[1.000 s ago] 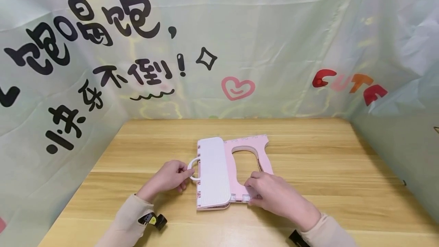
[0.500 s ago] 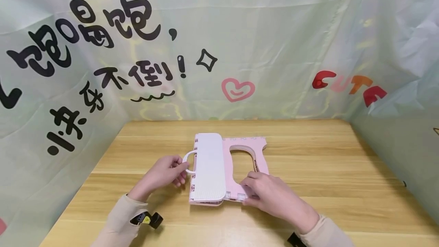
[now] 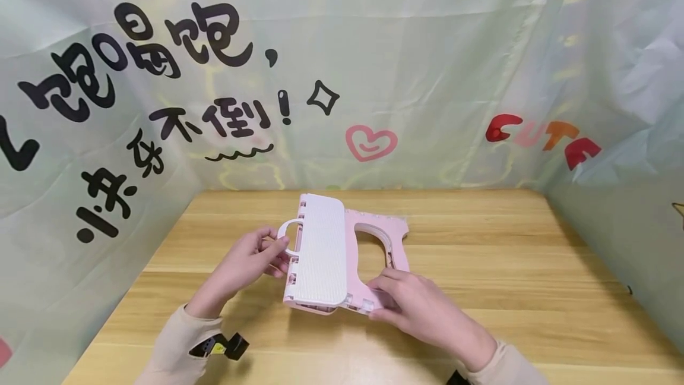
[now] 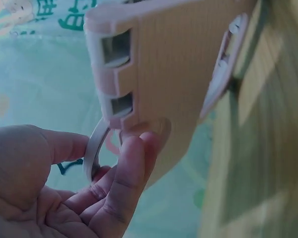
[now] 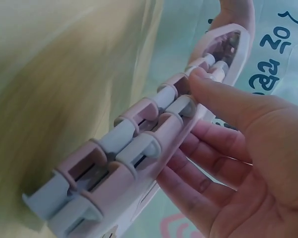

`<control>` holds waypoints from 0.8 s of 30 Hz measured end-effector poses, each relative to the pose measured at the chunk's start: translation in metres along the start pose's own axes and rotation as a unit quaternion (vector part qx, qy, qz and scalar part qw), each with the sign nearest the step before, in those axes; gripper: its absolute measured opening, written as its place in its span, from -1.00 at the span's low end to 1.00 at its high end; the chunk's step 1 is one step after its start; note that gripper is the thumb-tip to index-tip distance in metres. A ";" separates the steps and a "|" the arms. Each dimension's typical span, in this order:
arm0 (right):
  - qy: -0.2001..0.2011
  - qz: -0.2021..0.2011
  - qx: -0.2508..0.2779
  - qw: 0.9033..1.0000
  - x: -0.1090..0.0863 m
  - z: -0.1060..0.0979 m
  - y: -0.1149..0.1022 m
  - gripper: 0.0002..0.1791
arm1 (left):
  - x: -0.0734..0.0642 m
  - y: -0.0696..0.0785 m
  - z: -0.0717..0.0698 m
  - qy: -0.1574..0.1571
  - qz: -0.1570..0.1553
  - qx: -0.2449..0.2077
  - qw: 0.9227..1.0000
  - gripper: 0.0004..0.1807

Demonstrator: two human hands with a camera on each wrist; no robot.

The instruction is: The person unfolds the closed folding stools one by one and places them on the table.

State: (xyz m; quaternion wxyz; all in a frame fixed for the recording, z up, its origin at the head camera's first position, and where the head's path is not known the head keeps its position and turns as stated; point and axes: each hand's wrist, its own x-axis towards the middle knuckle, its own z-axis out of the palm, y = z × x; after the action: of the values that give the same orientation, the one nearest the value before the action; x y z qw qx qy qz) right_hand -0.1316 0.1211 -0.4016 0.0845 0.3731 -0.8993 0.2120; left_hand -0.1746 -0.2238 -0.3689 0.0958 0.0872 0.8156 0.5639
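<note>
A folding step stool with a white ribbed top panel point(image 3: 320, 251) and a pink leg panel point(image 3: 392, 236) with a large oval opening lies mostly folded, tilted with its left side raised over the table. My left hand point(image 3: 251, 260) pinches the white carry handle point(image 4: 93, 151) between thumb and fingers at the stool's left edge. My right hand point(image 3: 422, 308) grips the near edge of the pink leg panel, thumb on the pink and white hinge row point(image 5: 134, 131) and fingers against the panel's other face.
The stool is over a wooden table point(image 3: 497, 242). Fabric sheets point(image 3: 427, 70) with printed lettering and a pink heart hang behind and at both sides. A small black camera point(image 3: 235, 346) sits on the left wrist.
Both hands have shifted the stool slightly left. Its left, handle side has risen and tilted up, and the left hand has moved up and left with the handle.
</note>
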 end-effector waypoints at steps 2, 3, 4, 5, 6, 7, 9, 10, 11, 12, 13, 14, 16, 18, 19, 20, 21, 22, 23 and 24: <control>0.009 -0.010 0.000 1.000 0.000 0.001 -0.002 -0.66 | -0.003 0.005 0.001 -0.002 0.005 -0.004 1.000 -0.71; 0.014 -0.013 -0.001 1.000 0.000 0.001 -0.003 -0.65 | -0.004 0.008 0.001 -0.005 0.007 -0.006 1.000 -0.69; 0.019 -0.016 -0.001 1.000 -0.001 0.001 -0.004 -0.64 | -0.005 0.011 0.001 -0.007 0.010 -0.008 1.000 -0.68; 0.023 -0.017 -0.001 1.000 -0.001 0.001 -0.005 -0.63 | -0.006 0.014 0.002 -0.009 0.011 -0.010 1.000 -0.66; 0.027 -0.018 0.000 0.999 -0.001 0.001 -0.006 -0.63 | -0.007 0.018 0.003 -0.012 0.013 -0.011 1.000 -0.65; 0.030 -0.017 0.003 0.999 -0.001 0.001 -0.007 -0.63 | -0.008 0.021 0.003 -0.015 0.015 -0.010 1.000 -0.63; 0.037 -0.018 0.008 0.999 -0.001 0.001 -0.009 -0.62 | -0.009 0.028 0.005 -0.019 0.018 -0.011 1.000 -0.60; 0.040 -0.018 0.012 0.999 -0.002 0.001 -0.010 -0.61 | -0.009 0.032 0.006 -0.020 0.020 -0.011 1.000 -0.59; 0.044 -0.017 0.014 0.999 -0.002 0.001 -0.011 -0.61 | -0.010 0.035 0.007 -0.021 0.021 -0.011 0.999 -0.58; 0.048 -0.016 0.017 0.999 -0.002 0.002 -0.012 -0.61 | -0.010 0.039 0.007 -0.022 0.026 -0.008 0.999 -0.57; 0.052 -0.015 0.020 0.998 -0.002 0.002 -0.012 -0.61 | -0.011 0.042 0.008 -0.022 0.032 -0.005 0.999 -0.57; 0.057 -0.014 0.022 0.998 -0.001 0.002 -0.013 -0.60 | -0.011 0.045 0.009 -0.022 0.038 -0.005 0.999 -0.57; 0.065 -0.007 0.028 0.997 -0.001 0.003 -0.014 -0.60 | -0.012 0.052 0.011 -0.021 0.051 0.000 0.999 -0.58; 0.073 0.001 0.034 0.997 -0.001 0.004 -0.014 -0.59 | -0.013 0.059 0.013 -0.020 0.065 0.008 0.998 -0.58; 0.076 0.005 0.037 0.996 -0.002 0.004 -0.014 -0.59 | -0.014 0.062 0.015 -0.018 0.070 0.012 0.997 -0.58; 0.081 0.008 0.039 0.996 -0.002 0.004 -0.014 -0.58 | -0.015 0.065 0.016 -0.017 0.078 0.014 0.997 -0.58; 0.084 0.012 0.040 0.996 -0.002 0.005 -0.014 -0.58 | -0.016 0.068 0.017 -0.014 0.085 0.016 0.996 -0.59; 0.088 0.014 0.042 0.995 -0.002 0.005 -0.014 -0.58 | -0.017 0.071 0.019 -0.012 0.092 0.018 0.996 -0.59; 0.091 0.015 0.045 0.995 -0.003 0.005 -0.014 -0.58 | -0.017 0.074 0.021 -0.009 0.100 0.020 0.995 -0.58; 0.094 0.018 0.047 0.994 -0.003 0.005 -0.015 -0.58 | -0.018 0.076 0.022 -0.005 0.108 0.026 0.994 -0.59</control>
State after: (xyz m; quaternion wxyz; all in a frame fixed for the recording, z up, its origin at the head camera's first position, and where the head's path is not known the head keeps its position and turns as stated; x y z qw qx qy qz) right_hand -0.1191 0.1117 -0.4023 0.1474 0.3388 -0.8830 0.2893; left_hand -0.1490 -0.1817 -0.3045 0.0360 0.1805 0.8151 0.5494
